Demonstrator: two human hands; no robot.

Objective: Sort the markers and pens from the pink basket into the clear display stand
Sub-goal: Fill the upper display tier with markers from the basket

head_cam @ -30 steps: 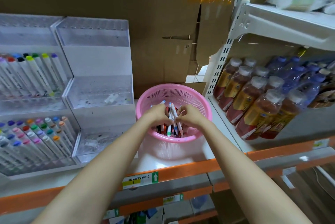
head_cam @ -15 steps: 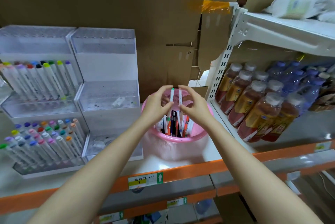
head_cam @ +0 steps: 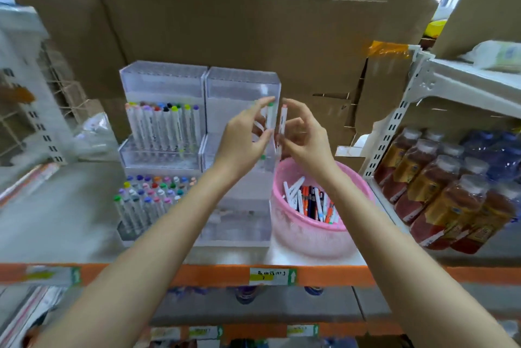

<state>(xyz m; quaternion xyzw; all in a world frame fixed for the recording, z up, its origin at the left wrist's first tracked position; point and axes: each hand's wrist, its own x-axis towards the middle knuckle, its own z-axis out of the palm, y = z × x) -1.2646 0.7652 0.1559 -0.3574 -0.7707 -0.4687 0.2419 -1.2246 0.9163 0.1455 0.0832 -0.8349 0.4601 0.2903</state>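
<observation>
Obs.: both hands are raised above the pink basket [head_cam: 298, 235], just up and left of its rim, in front of the clear display stand [head_cam: 242, 88], which stands touching or nearly touching the basket's left side on the shelf [head_cam: 56, 220].

- Left hand [head_cam: 242, 139]: grasping a green-capped marker [head_cam: 270, 119], pinched along its white barrel and held near upright. A second white barrel may sit behind the fingers; I cannot tell.
- Right hand [head_cam: 306, 136]: grasping a pink-capped marker [head_cam: 282, 122] low on the barrel, cap up, just beside the green one.
- A heap of pens and markers [head_cam: 310, 203] lies inside the basket, leaning at mixed angles.
- The stand column nearer the basket looks empty. The column further left holds racked markers [head_cam: 163, 124], caps up.
- Bottled drinks [head_cam: 439, 192] are packed on the basket's right, clear of the work.

Handling, judged:
- The markers look light, rigid and smooth plastic, so a two-finger pinch should carry one easily.
- The slick barrel may twist or slip under a loose pinch. The barrel just below the cap seems the best hold, as it leaves the lower end free to enter a hole.
- Breakage seems unlikely, though a cap could pull off if the marker is gripped by the cap alone.
- The stand's holes look snug, so each marker probably needs to go in upright, one at a time.
</observation>
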